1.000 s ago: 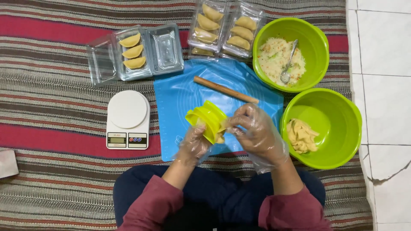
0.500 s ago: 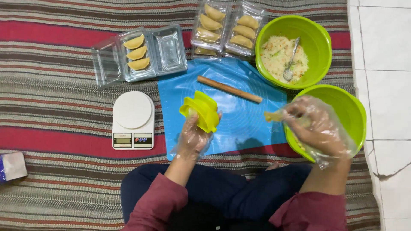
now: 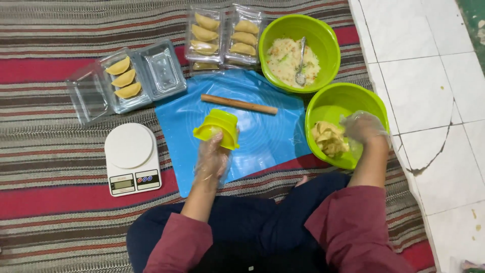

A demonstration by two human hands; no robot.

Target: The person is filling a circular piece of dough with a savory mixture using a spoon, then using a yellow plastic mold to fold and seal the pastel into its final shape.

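While the gloved left hand [image 3: 212, 157] grips a folded yellow plastic dumpling press [image 3: 218, 129] over the blue silicone mat [image 3: 262, 144], the gloved right hand [image 3: 362, 127] reaches into a lime-green plastic bowl [image 3: 348, 98].

Two green bowls: the near one holds pale dough scraps [image 3: 329, 139], which the right fingers touch, loosely curled; the far one [image 3: 298, 30] holds rice filling with one metal spoon [image 3: 301, 63]. One open clear plastic tray [image 3: 121, 81] carries three folded pastries; two more trays [image 3: 225, 38] are filled. One wooden rolling pin [image 3: 238, 104], one white kitchen scale [image 3: 130, 157].

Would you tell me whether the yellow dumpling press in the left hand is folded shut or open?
Folded shut: the yellow dumpling press shows its two halves stacked together, held by the gloved left hand above the blue mat.
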